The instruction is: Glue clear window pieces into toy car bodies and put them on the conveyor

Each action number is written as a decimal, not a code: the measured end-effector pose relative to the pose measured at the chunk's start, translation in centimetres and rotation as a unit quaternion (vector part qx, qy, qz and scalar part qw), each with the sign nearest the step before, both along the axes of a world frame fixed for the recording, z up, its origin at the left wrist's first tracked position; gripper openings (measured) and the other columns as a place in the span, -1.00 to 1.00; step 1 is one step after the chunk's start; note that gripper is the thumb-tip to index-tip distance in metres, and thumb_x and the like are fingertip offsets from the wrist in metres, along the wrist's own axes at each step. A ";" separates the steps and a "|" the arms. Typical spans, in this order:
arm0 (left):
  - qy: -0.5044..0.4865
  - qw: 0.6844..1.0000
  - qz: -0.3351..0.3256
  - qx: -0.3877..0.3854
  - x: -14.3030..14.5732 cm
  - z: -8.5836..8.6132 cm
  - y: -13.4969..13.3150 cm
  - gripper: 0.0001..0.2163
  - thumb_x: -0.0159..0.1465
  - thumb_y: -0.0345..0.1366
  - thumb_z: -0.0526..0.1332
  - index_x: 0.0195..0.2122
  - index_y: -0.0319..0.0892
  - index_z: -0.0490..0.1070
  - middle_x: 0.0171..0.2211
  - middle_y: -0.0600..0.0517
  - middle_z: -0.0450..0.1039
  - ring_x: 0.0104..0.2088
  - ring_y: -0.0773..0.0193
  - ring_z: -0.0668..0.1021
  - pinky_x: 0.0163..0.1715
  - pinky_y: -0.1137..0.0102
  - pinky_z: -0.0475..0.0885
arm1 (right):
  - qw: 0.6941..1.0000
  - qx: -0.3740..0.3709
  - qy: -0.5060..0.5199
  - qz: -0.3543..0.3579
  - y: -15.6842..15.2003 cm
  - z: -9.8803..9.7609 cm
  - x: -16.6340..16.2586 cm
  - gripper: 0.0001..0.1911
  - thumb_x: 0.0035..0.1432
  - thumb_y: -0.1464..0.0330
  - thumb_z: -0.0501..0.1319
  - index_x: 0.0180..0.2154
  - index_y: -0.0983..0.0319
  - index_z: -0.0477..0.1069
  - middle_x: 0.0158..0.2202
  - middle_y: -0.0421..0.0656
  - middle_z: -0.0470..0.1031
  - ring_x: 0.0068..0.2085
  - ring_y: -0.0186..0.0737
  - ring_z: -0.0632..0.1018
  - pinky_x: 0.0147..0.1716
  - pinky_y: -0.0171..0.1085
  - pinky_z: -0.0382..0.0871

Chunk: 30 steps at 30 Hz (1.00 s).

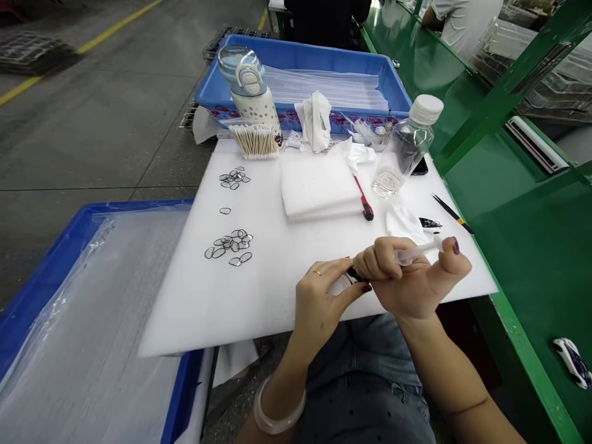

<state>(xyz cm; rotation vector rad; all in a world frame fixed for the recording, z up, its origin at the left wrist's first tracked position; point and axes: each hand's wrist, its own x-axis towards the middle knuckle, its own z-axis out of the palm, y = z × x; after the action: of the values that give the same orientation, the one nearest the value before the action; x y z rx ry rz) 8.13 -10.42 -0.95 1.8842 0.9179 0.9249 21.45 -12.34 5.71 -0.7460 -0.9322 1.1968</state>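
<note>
Your left hand [321, 302]: fingers pinching a small dark piece [355, 275], at the white tabletop's [259, 302] near edge. Your right hand [407, 287]: fingers curled round a translucent syringe [419, 251]. Step, seemingly: syringe work on the piece; next calls for steady thumb pressure.

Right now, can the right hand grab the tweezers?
Probably not without letting go first: the right hand is busy holding what looks like a syringe. But the tweezers lie close by on its side, with nothing seeming to cover them.
</note>
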 end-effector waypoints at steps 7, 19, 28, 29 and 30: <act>0.008 1.000 0.000 -0.005 0.0 0.1 0.0 -0.82 0.28 -0.10 0.31 -0.21 -0.07 0.57 -0.19 0.01 0.62 -0.12 0.08 0.58 -0.08 0.15 0.50 | 1.000 -0.010 -0.015 -0.009 -0.1 0.2 -0.3 -0.31 0.10 -0.28 -0.13 -0.68 0.15 -0.01 -0.74 -0.31 -0.16 -0.66 -0.38 -0.04 -0.61 -0.27 -0.11; 0.007 1.000 -0.003 -0.012 0.1 0.1 -0.1 -0.82 0.28 -0.10 0.32 -0.19 -0.05 0.57 -0.16 0.01 0.62 -0.11 0.07 0.58 -0.08 0.12 0.50 | 0.999 -0.006 -0.037 -0.035 -0.2 0.2 -0.6 -0.34 0.10 -0.22 -0.02 -0.68 0.17 0.01 -0.72 -0.29 -0.14 -0.64 -0.36 0.01 -0.59 -0.26 -0.05; 0.001 1.000 -0.003 -0.015 0.1 0.2 -0.2 -0.80 0.26 -0.11 0.34 -0.16 -0.04 0.56 -0.12 0.02 0.62 -0.08 0.06 0.58 -0.05 0.12 0.49 | 0.996 -0.021 -0.052 -0.067 -0.2 0.6 -0.7 -0.32 0.11 -0.24 -0.06 -0.69 0.17 0.00 -0.73 -0.28 -0.13 -0.65 -0.36 0.01 -0.61 -0.27 -0.11; 0.001 1.000 -0.004 -0.014 0.1 0.2 -0.2 -0.80 0.26 -0.10 0.34 -0.16 -0.04 0.56 -0.12 0.02 0.62 -0.08 0.06 0.58 -0.05 0.12 0.49 | 0.996 -0.023 -0.054 -0.069 -0.2 0.6 -0.7 -0.32 0.11 -0.24 -0.05 -0.69 0.17 -0.01 -0.73 -0.28 -0.13 -0.65 -0.37 0.01 -0.61 -0.27 -0.11; 0.001 1.000 -0.004 -0.012 0.1 0.2 -0.2 -0.80 0.26 -0.10 0.34 -0.15 -0.04 0.56 -0.12 0.02 0.62 -0.07 0.06 0.58 -0.04 0.12 0.49 | 0.996 -0.025 -0.054 -0.070 -0.1 0.5 -0.7 -0.32 0.11 -0.24 -0.05 -0.69 0.17 -0.01 -0.73 -0.28 -0.14 -0.65 -0.37 0.01 -0.61 -0.27 -0.12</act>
<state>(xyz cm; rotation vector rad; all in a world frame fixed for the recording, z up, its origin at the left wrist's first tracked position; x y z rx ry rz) 8.23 -10.60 -0.74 1.8669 0.9199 0.9029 20.72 -12.47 6.24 -0.9101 -0.9258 1.0679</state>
